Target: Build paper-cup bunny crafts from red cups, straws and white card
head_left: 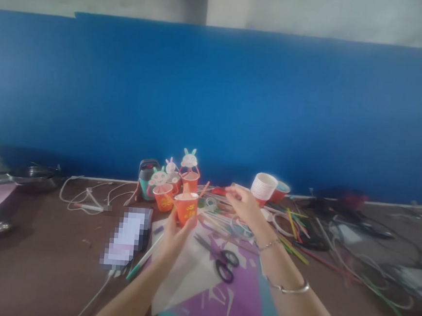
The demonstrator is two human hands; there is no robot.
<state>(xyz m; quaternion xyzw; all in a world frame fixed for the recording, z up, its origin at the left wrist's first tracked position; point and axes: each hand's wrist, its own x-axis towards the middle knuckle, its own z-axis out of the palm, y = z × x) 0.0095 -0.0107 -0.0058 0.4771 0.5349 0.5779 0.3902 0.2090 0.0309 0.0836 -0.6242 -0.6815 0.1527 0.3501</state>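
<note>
My left hand (176, 233) is wrapped round an orange paper cup (186, 210) with yellow print, held upright above the papers. A thin orange strip (204, 189) sticks out from the cup's right rim. To the right of it, my right hand (243, 203) hovers over the craft supplies, fingertips pinched together; whatever they hold is too small to make out. Close behind that hand stands a stack of paper cups (264, 185). Behind the held cup are similar cups with paper rabbit faces, one at the left (163, 197) and one at the back (189, 177).
Black scissors (226, 266) lie on white and purple paper (236, 303) in front. A phone (127, 239) with a cable is at the left, beside a teal pen (144, 259). Coloured sticks (293, 228) and cords spread rightward. A blue partition (215, 100) rises behind the table.
</note>
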